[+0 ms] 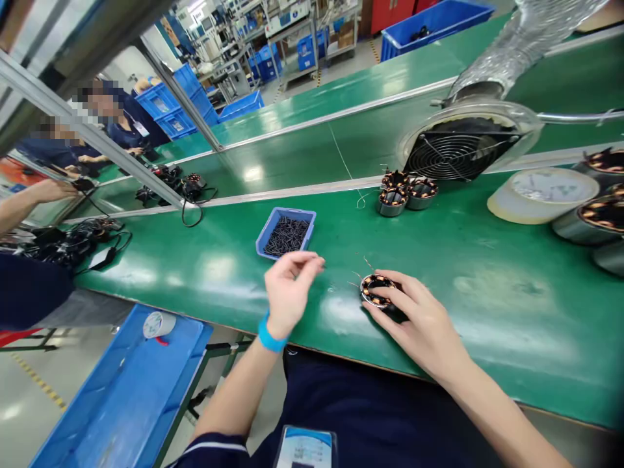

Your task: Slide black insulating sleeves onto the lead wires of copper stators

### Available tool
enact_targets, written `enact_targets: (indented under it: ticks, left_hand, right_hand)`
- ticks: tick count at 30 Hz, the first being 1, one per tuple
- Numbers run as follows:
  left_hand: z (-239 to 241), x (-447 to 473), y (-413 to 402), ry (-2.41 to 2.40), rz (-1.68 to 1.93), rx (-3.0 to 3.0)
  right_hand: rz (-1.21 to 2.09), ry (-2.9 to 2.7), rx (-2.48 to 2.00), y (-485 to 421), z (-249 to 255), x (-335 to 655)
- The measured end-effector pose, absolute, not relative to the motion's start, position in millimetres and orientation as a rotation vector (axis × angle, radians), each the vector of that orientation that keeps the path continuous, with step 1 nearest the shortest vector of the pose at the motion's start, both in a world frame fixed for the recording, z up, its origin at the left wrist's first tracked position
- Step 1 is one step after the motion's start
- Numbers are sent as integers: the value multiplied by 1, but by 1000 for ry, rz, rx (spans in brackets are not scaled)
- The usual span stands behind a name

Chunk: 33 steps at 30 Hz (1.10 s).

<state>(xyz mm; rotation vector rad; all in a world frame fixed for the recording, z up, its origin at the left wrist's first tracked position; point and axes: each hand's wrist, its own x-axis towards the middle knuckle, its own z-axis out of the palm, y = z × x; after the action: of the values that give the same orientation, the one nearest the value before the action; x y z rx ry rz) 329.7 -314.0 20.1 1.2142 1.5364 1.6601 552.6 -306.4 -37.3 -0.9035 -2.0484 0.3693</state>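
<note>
My right hand (419,318) is wrapped round a small motor stator (375,290) with copper windings and a dark core. Thin wire ends stick up and out from the stator's far left side. My left hand (291,286), with a blue band at the wrist, is pinched closed in the air between the stator and a blue bin. A tiny dark speck shows by its fingertips, too small to name. The blue bin (262,244) sits just beyond this hand and holds many short, thin black pieces (287,234).
Several stators (392,201) stand by the back rail, under a fan (448,156) on a silver duct. At right are a translucent round tub (541,195) and more stators (602,218). Black corded parts (73,244) lie at left, near a co-worker's arm (29,201). A blue crate (121,390) is below.
</note>
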Motion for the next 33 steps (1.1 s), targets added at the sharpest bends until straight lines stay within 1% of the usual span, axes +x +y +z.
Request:
enact_targets:
  ticks: [3, 6, 13, 21, 33]
  left_hand:
    - [9, 364, -331, 1413, 1599, 1025]
    - [3, 374, -333, 1377, 1616, 1000]
    - [1, 367, -334, 1481, 1597, 1068]
    - [4, 370, -335, 1528, 1673, 1096]
    - [1, 368, -334, 1550, 1631, 1220]
  right_hand:
    - [363, -2059, -898, -306, -37, 553]
    - [361, -2068, -893, -306, -36, 554]
    - [348, -2056, -901, -307, -35, 552]
    - [361, -2054, -909, -307, -34, 552]
    - [377, -2049, -923, -307, -34, 552]
